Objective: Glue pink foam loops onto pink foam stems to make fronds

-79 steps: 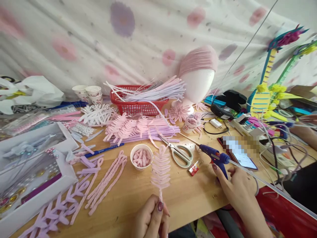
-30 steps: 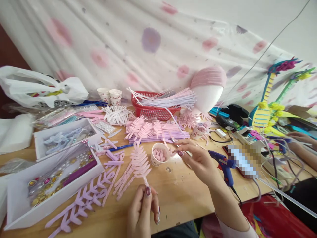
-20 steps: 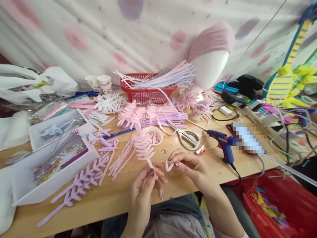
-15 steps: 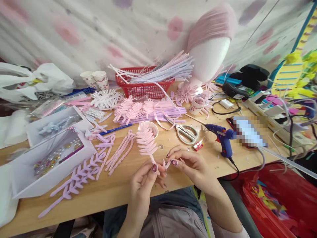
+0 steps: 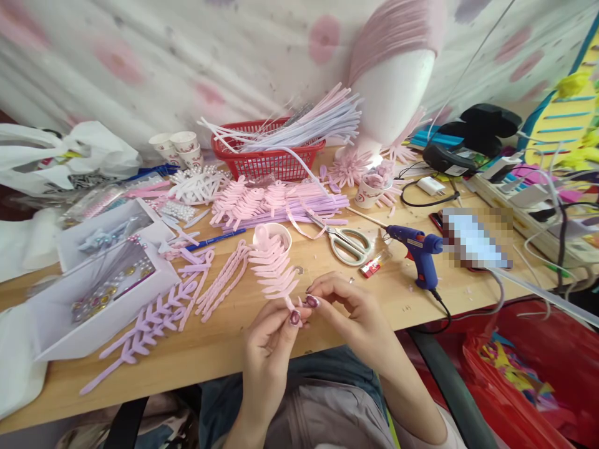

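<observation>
My left hand (image 5: 269, 343) pinches the stem of a pink feather-shaped foam piece (image 5: 274, 269) that stands up over the table's front edge. My right hand (image 5: 349, 312) meets it at the stem's base, thumb and fingers pinched on a small pink strip that is mostly hidden between the fingertips. Just behind the feather stands a white paper cup (image 5: 272, 233) of pink strips. Scissors (image 5: 345, 240) and a blue glue gun (image 5: 418, 249) lie to the right of my hands on the wooden table (image 5: 224, 349).
White boxes of gems (image 5: 100, 293) sit at the left, with purple foam fronds (image 5: 150, 324) beside them. A red basket (image 5: 266, 159) of strips and a foam head (image 5: 390, 93) stand at the back. A phone (image 5: 472, 240), cables and a power strip crowd the right.
My right hand left the glue gun, took a small pink strip from the cup and brought it to the feather's stem. Both hands have drawn closer together near the table edge.
</observation>
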A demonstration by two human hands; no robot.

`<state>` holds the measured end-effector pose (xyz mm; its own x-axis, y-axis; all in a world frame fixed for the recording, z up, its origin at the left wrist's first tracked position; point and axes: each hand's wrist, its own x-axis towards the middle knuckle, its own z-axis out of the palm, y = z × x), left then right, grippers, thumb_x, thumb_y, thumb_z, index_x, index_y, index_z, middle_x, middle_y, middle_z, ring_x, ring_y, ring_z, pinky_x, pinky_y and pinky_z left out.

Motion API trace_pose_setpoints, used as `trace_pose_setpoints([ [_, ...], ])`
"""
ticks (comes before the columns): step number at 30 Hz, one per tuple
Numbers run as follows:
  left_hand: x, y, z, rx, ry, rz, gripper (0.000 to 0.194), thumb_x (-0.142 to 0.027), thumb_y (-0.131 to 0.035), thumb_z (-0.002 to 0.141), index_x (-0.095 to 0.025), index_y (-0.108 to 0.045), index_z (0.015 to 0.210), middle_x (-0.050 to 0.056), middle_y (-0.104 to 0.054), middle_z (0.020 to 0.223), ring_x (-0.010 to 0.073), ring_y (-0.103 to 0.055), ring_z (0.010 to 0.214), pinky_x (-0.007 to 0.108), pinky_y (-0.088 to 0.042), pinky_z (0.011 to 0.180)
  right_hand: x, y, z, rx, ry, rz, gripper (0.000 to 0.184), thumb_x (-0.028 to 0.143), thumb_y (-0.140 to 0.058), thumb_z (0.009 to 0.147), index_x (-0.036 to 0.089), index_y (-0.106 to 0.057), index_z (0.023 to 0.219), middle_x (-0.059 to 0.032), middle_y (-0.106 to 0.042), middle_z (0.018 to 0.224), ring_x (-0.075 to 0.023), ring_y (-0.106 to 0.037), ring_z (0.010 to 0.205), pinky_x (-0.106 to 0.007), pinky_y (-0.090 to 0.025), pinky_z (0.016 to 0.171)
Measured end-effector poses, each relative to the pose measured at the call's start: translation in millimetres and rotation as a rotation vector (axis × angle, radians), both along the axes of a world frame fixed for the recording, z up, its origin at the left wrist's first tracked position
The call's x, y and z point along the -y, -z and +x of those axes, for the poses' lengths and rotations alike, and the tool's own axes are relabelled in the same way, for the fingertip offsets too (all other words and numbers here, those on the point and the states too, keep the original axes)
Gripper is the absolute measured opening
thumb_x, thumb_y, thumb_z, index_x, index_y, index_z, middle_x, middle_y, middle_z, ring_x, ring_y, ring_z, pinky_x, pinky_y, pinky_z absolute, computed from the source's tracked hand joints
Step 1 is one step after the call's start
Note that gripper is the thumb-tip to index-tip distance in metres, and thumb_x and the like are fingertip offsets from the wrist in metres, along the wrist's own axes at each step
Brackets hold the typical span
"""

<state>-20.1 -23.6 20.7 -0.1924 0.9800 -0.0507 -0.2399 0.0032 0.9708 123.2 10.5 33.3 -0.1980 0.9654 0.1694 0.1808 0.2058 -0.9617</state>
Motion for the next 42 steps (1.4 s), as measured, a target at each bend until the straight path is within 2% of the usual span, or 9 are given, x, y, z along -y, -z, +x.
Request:
trace_pose_setpoints([
  [4, 1, 0.7, -3, 0.034, -0.003, 0.017, 0.016, -0.032, -0.073, 0.082, -0.020, -0.083, 0.081, 0.009, -0.068, 0.091, 0.0247, -0.062, 0.095, 0.027, -0.052, 0.077, -1, -1.3, -2, 0.023, -0.011, 0.043, 0.011, 0.025, -0.061, 0.094, 0.019, -0.068, 0.088, -0.0052, -0.067, 0.091, -0.0167, -0.063, 0.083, -0.028, -0.050, 0.072],
  [9, 1, 6.2, -5, 0.082, -0.054, 0.000, 0.013, -0.031, -0.075, 0.081, -0.021, -0.083, 0.082, 0.008, -0.068, 0.091, 0.0232, -0.061, 0.095, 0.027, -0.051, 0.078, -2, -3.1, -5, 0.035, -0.048, 0.083, 0.010, 0.023, -0.059, 0.095, 0.020, -0.066, 0.088, -0.0057, -0.067, 0.090, -0.0178, -0.063, 0.085, -0.029, -0.051, 0.074],
  [15, 0, 14.7, -3, 0.292, -0.137, -0.025, 0.015, -0.036, -0.079, 0.078, -0.022, -0.083, 0.080, 0.005, -0.068, 0.086, 0.0206, -0.062, 0.093, 0.027, -0.050, 0.081, 2, -0.4, -11, 0.045, 0.005, 0.165, 0.009, 0.021, -0.059, 0.094, 0.021, -0.065, 0.088, -0.0065, -0.067, 0.092, -0.0194, -0.063, 0.088, -0.032, -0.051, 0.077],
  [20, -1, 12.4, -10, 0.315, -0.181, -0.045, 0.017, -0.035, -0.081, 0.076, -0.021, -0.083, 0.084, 0.008, -0.071, 0.095, 0.0210, -0.063, 0.093, 0.025, -0.051, 0.071, 0, -1.2, -9, 0.054, 0.010, 0.119, 0.010, 0.024, -0.061, 0.094, 0.021, -0.067, 0.087, -0.0062, -0.068, 0.091, -0.0198, -0.063, 0.086, -0.032, -0.050, 0.075],
  [25, 1, 7.2, -15, 0.278, -0.139, -0.049, 0.017, -0.036, -0.078, 0.079, -0.020, -0.082, 0.077, 0.011, -0.075, 0.106, 0.0256, -0.064, 0.103, 0.034, -0.050, 0.088, -4, -4.7, -11, 0.059, -0.047, 0.071, 0.013, 0.023, -0.061, 0.093, 0.020, -0.067, 0.082, -0.0044, -0.067, 0.085, -0.0182, -0.063, 0.082, -0.030, -0.049, 0.075],
  [30, 2, 6.2, -12, 0.270, -0.111, -0.066, 0.017, -0.037, -0.078, 0.079, -0.021, -0.083, 0.081, 0.008, -0.078, 0.092, 0.0248, -0.068, 0.096, 0.034, -0.050, 0.091, -3, -4.5, -14, 0.027, -0.082, 0.052, 0.014, 0.025, -0.062, 0.093, 0.019, -0.067, 0.081, -0.0038, -0.066, 0.083, -0.0177, -0.062, 0.082, -0.030, -0.048, 0.076],
  [36, 1, 9.4, -9, 0.382, -0.200, -0.065, 0.018, -0.038, -0.083, 0.074, -0.022, -0.083, 0.083, 0.003, -0.077, 0.084, 0.0194, -0.069, 0.091, 0.029, -0.051, 0.091, -1, 0.2, -15, -0.061, -0.075, 0.008, 0.014, 0.027, -0.062, 0.094, 0.020, -0.065, 0.082, -0.0030, -0.063, 0.086, -0.0171, -0.059, 0.083, -0.030, -0.046, 0.075],
  [42, 1, 8.9, -6, 0.408, -0.246, -0.099, 0.021, -0.041, -0.086, 0.069, -0.023, -0.084, 0.080, 0.004, -0.080, 0.083, 0.0193, -0.071, 0.091, 0.024, -0.050, 0.087, 2, 3.0, -16, -0.091, -0.059, 0.013, 0.010, 0.024, -0.063, 0.093, 0.021, -0.065, 0.083, -0.0028, -0.062, 0.088, -0.0174, -0.058, 0.085, -0.030, -0.045, 0.077],
])
